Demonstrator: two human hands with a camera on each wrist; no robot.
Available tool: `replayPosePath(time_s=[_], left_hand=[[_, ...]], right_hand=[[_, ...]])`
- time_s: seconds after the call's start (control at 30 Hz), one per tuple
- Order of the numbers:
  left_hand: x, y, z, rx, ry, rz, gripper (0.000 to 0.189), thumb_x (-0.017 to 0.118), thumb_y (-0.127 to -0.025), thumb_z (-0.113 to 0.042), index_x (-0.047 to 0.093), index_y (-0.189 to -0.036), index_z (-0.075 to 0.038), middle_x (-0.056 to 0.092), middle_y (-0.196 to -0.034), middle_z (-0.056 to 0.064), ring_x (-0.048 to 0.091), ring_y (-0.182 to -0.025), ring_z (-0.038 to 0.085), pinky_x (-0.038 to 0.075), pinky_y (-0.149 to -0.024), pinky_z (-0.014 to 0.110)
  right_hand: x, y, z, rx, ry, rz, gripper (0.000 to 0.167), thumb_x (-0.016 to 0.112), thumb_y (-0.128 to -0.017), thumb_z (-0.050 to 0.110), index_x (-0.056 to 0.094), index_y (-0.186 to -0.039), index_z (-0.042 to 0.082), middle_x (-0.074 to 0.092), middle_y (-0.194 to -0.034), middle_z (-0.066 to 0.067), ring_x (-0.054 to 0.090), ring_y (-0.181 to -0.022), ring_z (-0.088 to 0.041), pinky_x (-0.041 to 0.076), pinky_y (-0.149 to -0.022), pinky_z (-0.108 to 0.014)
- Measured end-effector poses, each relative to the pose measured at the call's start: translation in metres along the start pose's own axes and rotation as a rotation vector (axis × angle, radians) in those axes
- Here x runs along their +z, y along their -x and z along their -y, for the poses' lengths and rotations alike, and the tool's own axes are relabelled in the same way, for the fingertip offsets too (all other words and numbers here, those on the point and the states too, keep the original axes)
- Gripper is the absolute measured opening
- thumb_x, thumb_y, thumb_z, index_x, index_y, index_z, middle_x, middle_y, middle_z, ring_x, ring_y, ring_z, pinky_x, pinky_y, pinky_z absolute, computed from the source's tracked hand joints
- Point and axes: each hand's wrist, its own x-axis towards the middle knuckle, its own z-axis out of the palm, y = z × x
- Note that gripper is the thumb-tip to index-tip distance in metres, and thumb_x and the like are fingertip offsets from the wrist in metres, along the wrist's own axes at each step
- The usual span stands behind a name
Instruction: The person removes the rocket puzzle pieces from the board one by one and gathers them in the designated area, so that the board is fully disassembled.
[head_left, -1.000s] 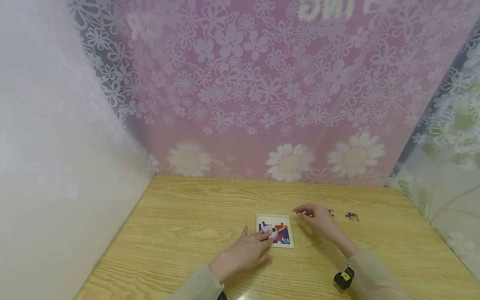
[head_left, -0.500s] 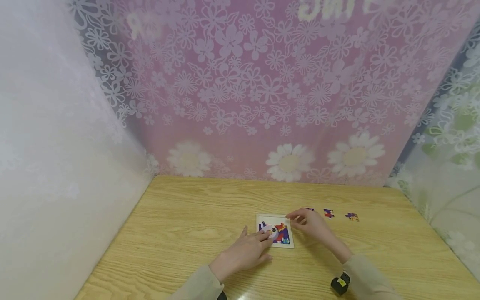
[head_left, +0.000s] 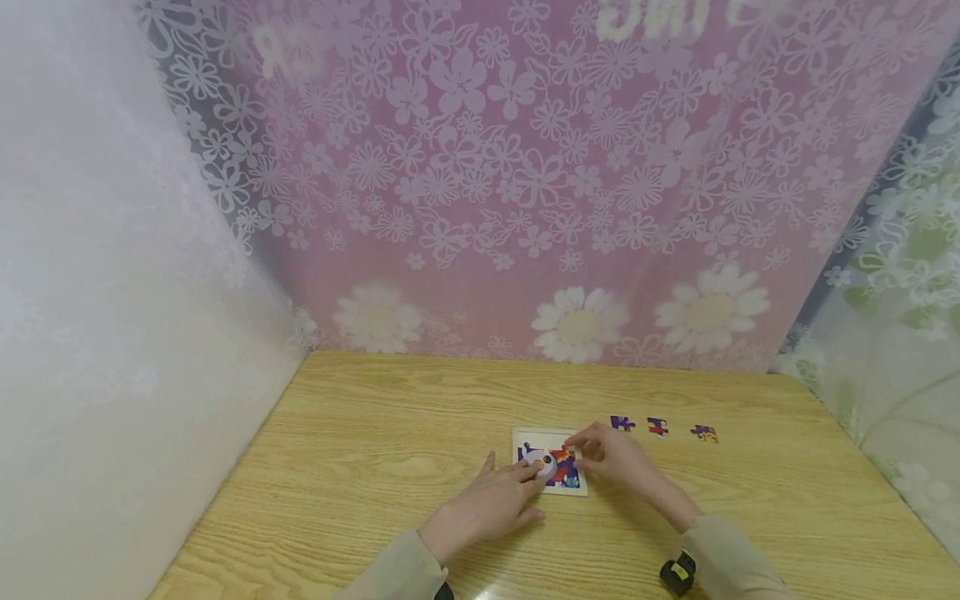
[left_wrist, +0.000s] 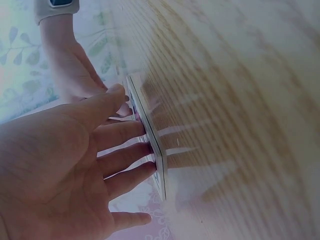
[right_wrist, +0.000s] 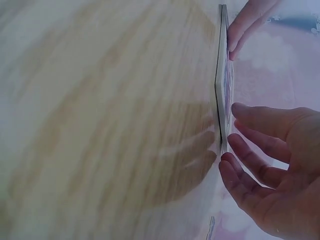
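A small white-framed jigsaw puzzle [head_left: 546,437] lies on the table, its picture showing a white face, red and purple parts and a bare white strip along the top. My left hand [head_left: 495,500] rests its spread fingertips on the lower left of the puzzle. In the left wrist view, those fingers bend slightly against the thin tray [left_wrist: 158,155]. My right hand [head_left: 617,457] reaches over the right side, thumb and fingertips at the puzzle's upper right. The right wrist view shows the relaxed fingers at the tray's edge [right_wrist: 220,75], with no loose piece visible between them.
Three loose puzzle pieces, a purple one [head_left: 622,423], a red-and-purple one [head_left: 657,427] and an orange-and-purple one [head_left: 705,433], lie right of and behind the puzzle. The wooden table [head_left: 390,417] meets a floral curtain [head_left: 465,208] at the back.
My right hand has moved left and nearer, from beside the puzzle onto its upper right, uncovering the purple and red-and-purple pieces. The left hand has stayed put.
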Motion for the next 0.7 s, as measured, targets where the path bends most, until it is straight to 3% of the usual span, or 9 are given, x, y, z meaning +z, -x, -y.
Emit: replayPosePath(time_s=[0.17, 0.33, 0.7], left_hand=[[0.0017, -0.0017, 0.0012, 0.003, -0.018, -0.006, 0.055, 0.057, -0.102, -0.049, 0.054, -0.15, -0.023, 0.046, -0.161, -0.003, 0.045, -0.148, 0.016, 0.039, -0.118, 0.062], [0.0028, -0.0025, 0.0017, 0.004, -0.017, -0.007, 0.055, 0.057, -0.102, -0.049, 0.054, -0.15, -0.023, 0.046, -0.161, -0.004, 0.045, -0.148, 0.016, 0.038, -0.118, 0.062], [0.003, -0.0018, 0.0014, 0.006, -0.02, -0.013, 0.055, 0.058, -0.102, -0.049, 0.054, -0.15, -0.023, 0.046, -0.16, -0.003, 0.046, -0.148, 0.017, 0.039, -0.118, 0.062]], right_hand=[[0.0015, -0.0005, 0.0022, -0.012, 0.025, 0.022, 0.032, 0.084, -0.085, 0.016, 0.077, -0.116, 0.011, 0.067, -0.104, -0.003, 0.058, -0.082, -0.013, 0.047, -0.066, -0.023], [0.0023, -0.0021, 0.0034, -0.019, 0.054, 0.04, 0.038, 0.084, -0.084, 0.016, 0.075, -0.12, 0.009, 0.064, -0.103, -0.002, 0.049, -0.078, -0.012, 0.039, -0.062, -0.021], [0.0031, -0.0033, 0.0037, 0.0, 0.041, 0.031, 0.035, 0.086, -0.082, 0.014, 0.071, -0.114, 0.011, 0.066, -0.103, -0.004, 0.06, -0.087, -0.016, 0.05, -0.071, -0.029]])
